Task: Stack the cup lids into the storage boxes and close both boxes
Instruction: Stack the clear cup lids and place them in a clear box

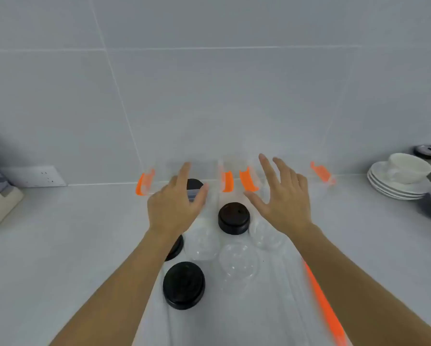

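Black cup lids sit in stacks on the pale worktop (59, 245) in front of me: one nearest (184, 284), one further back in the middle (233, 218), one half hidden under my left wrist (176, 247). Clear domed lids (238, 262) lie between them. Two clear storage boxes with orange clips (248, 180) stand against the tiled wall, blurred; the left box (159, 176) seems to hold a black lid (194, 186). My left hand (175, 208) and right hand (284, 201) hover over the boxes, fingers spread, holding nothing. Saucers and a cup (404, 173) sit far right.
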Action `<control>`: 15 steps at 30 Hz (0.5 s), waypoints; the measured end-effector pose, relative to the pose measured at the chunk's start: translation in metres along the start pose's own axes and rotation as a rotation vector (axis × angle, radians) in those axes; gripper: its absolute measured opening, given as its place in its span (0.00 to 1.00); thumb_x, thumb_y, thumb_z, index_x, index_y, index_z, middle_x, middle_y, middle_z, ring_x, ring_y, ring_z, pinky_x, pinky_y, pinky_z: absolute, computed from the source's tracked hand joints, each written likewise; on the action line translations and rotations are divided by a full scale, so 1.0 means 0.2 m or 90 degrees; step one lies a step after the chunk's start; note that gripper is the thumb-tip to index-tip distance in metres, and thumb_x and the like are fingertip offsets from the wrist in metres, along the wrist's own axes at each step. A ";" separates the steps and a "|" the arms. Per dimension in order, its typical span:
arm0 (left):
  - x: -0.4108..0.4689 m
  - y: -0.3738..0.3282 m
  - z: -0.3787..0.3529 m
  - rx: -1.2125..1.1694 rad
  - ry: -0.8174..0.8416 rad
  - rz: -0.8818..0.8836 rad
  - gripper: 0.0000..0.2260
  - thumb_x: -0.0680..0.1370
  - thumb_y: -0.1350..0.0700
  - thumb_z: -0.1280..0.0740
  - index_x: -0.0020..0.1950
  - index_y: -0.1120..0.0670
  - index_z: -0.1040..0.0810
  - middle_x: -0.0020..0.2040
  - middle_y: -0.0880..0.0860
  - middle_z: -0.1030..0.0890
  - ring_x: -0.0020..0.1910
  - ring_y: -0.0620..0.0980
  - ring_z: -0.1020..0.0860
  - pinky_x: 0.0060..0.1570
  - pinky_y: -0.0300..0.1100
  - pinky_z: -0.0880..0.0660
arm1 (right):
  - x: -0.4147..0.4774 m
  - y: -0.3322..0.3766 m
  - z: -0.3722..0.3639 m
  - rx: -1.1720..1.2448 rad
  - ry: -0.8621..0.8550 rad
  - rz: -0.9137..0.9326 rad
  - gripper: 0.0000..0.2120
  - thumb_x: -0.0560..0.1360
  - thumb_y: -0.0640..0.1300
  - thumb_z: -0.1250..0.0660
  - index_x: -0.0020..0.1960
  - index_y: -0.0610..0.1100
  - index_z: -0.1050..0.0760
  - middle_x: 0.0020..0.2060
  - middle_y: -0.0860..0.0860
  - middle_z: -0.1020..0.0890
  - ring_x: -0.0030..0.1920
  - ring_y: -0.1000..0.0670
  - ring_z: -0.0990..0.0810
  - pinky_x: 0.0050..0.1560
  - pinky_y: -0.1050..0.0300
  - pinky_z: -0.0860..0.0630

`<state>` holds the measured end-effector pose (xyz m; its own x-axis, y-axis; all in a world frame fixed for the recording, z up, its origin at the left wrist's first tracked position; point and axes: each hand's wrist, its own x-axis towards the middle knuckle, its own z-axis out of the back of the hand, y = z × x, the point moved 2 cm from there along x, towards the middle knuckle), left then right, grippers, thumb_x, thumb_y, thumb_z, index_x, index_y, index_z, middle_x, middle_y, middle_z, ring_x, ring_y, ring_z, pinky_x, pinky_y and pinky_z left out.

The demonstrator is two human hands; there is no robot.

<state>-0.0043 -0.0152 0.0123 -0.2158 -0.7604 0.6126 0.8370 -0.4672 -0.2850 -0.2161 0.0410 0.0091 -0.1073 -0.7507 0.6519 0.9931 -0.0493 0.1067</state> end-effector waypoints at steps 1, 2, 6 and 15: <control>-0.01 0.01 -0.02 -0.005 0.020 0.023 0.26 0.75 0.39 0.40 0.69 0.51 0.32 0.49 0.52 0.17 0.47 0.59 0.19 0.36 0.45 0.26 | -0.02 0.00 -0.01 0.016 0.011 -0.006 0.34 0.71 0.62 0.37 0.72 0.47 0.39 0.62 0.38 0.25 0.57 0.39 0.22 0.54 0.42 0.27; -0.03 0.01 -0.05 -0.013 0.036 0.035 0.26 0.76 0.38 0.41 0.69 0.50 0.32 0.50 0.52 0.17 0.45 0.58 0.19 0.35 0.43 0.28 | -0.03 0.00 -0.03 0.020 0.016 -0.015 0.35 0.71 0.62 0.37 0.72 0.47 0.39 0.62 0.38 0.25 0.57 0.39 0.22 0.54 0.42 0.27; -0.14 0.05 -0.14 0.029 0.097 0.059 0.24 0.76 0.37 0.43 0.61 0.53 0.26 0.44 0.52 0.16 0.39 0.55 0.19 0.34 0.40 0.33 | -0.15 -0.01 -0.08 0.013 0.047 -0.022 0.34 0.71 0.62 0.38 0.72 0.46 0.37 0.61 0.39 0.24 0.55 0.39 0.22 0.53 0.44 0.27; -0.36 0.04 -0.29 0.082 0.243 0.059 0.23 0.77 0.37 0.46 0.55 0.54 0.23 0.41 0.51 0.17 0.38 0.51 0.20 0.35 0.42 0.29 | -0.35 0.01 -0.19 0.026 0.163 -0.051 0.31 0.70 0.58 0.32 0.67 0.42 0.30 0.61 0.39 0.23 0.54 0.39 0.21 0.52 0.44 0.26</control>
<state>-0.0111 0.0083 -0.0772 -0.2870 -0.9209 0.2638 0.9125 -0.3466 -0.2173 -0.2043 0.0678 -0.0655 -0.1650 -0.8879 0.4294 0.9786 -0.0930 0.1837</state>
